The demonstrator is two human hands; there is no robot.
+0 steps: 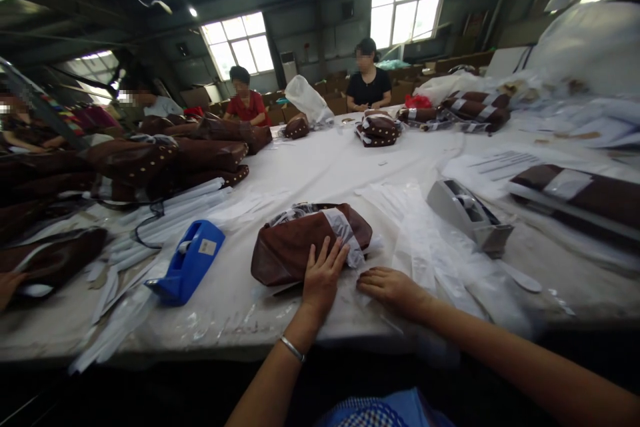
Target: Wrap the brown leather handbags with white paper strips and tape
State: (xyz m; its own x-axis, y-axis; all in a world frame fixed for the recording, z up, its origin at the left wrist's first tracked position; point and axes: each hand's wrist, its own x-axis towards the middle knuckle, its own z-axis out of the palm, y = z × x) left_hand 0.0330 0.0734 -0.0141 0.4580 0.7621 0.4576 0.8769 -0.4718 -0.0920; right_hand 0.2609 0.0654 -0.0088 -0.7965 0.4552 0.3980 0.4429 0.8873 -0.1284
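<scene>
"Pressing on something, is that left hand [324, 273]?"

"Yes, lying open with its fingers spread on the near side of a brown bag [283, 253], which rests on the white-covered table [313, 170] straight ahead. A pale translucent band [339, 223] crosses the bag's right part, just beside the fingertips."

"And the right hand [393, 290]?"

"Palm down on the table, just right of the bag and apart from it, fingers together. I cannot tell whether it pinches anything underneath."

"What's around them?"

"Left of the bag, a blue tape dispenser [193, 263]; right of it, clear plastic sheets [413, 233], then a grey tape dispenser [467, 217]. White rolled strips [175, 213] lie beyond the blue one."

"More bags?"

"A heap of brown bags [133, 163] on the far left, some with gold studs. At the near left edge, another person's hand [9, 288] touches a dark brown bag [65, 260]."

"Anyone across the table?"

"A person in a black shirt [370, 88], behind a studded bag [377, 132], and, farther left, a person in a red shirt [247, 107]."
</scene>
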